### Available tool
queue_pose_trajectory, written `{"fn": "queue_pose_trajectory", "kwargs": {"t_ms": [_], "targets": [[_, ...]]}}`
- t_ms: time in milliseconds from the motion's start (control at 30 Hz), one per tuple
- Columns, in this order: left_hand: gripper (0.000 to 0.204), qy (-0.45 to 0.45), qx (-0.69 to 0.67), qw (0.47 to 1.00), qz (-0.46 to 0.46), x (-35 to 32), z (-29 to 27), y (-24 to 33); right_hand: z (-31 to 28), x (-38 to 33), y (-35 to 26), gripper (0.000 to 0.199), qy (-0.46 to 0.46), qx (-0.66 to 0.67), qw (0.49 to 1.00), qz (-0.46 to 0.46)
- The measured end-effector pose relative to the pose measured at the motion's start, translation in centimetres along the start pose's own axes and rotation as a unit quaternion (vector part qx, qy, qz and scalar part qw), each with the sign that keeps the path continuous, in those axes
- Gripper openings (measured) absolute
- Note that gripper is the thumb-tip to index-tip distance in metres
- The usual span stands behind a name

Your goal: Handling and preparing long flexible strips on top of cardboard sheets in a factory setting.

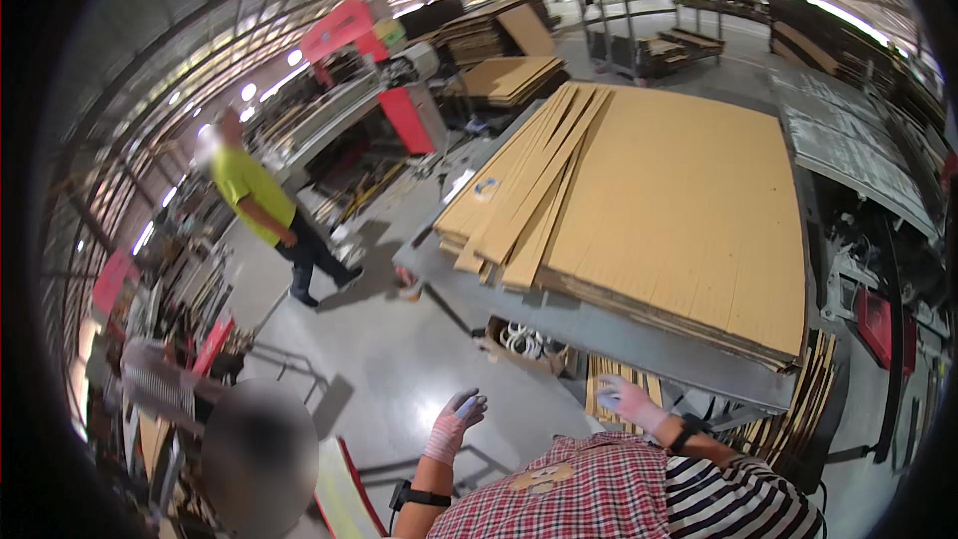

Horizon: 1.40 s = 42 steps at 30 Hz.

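Observation:
My left hand (456, 424), in a pale glove with grey fingertips, is raised over the floor with its fingers apart and nothing in it. To the right, my right hand (633, 403), gloved the same way, reaches out with fingers spread, holding nothing that I can see. It appears over a bundle of thin wooden strips (599, 369) below the table edge; whether it touches them I cannot tell. Ahead stands a grey metal table (639, 324) bearing a stack of tan boards (689, 190). Several loose tan strips (539, 190) lie fanned over its left side, with a roll of tape (486, 189) on them.
A cardboard box (526, 343) of white rings sits under the table's near edge. Right of the table is a grey machine bed (848, 140). A person in a yellow-green shirt (251, 195) walks at the left; another person (259, 459) is close at lower left.

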State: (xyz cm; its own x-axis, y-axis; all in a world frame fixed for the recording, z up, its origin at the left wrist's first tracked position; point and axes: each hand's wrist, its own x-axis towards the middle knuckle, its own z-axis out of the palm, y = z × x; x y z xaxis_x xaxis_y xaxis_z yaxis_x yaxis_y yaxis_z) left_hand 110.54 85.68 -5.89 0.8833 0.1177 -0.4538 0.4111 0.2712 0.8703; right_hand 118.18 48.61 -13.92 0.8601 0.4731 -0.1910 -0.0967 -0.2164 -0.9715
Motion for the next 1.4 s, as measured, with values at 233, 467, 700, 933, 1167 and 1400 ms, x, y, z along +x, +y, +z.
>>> {"fn": "queue_pose_trajectory", "kwargs": {"t_ms": [233,467,700,933,1167,1400], "targets": [[0.049,0.048,0.083,0.983,0.159,23.2,-5.3,11.9,4.8,21.2,-11.6,0.085,0.065,0.084,0.994,-0.004],[0.055,-0.119,0.165,0.976,0.074,39.2,-5.4,18.7,10.5,32.0,-14.9,0.075,0.162,0.339,0.923,0.078],[0.053,-0.374,-0.032,0.882,-0.286,44.0,-1.7,24.4,9.1,35.3,-22.3,0.062,0.364,0.191,0.911,0.034],[0.067,-0.484,0.067,0.855,-0.172,43.7,11.7,23.9,3.5,31.5,-26.6,0.05,0.464,0.065,0.884,0.006],[0.066,-0.607,0.513,0.6,0.087,46.8,14.1,32.2,-3.0,25.7,-22.1,0.044,0.65,-0.043,0.758,0.042],[0.031,-0.219,0.289,0.925,0.111,57.7,-8.0,37.5,2.6,26.1,-22.6,0.033,0.648,-0.127,0.751,-0.02]]}}
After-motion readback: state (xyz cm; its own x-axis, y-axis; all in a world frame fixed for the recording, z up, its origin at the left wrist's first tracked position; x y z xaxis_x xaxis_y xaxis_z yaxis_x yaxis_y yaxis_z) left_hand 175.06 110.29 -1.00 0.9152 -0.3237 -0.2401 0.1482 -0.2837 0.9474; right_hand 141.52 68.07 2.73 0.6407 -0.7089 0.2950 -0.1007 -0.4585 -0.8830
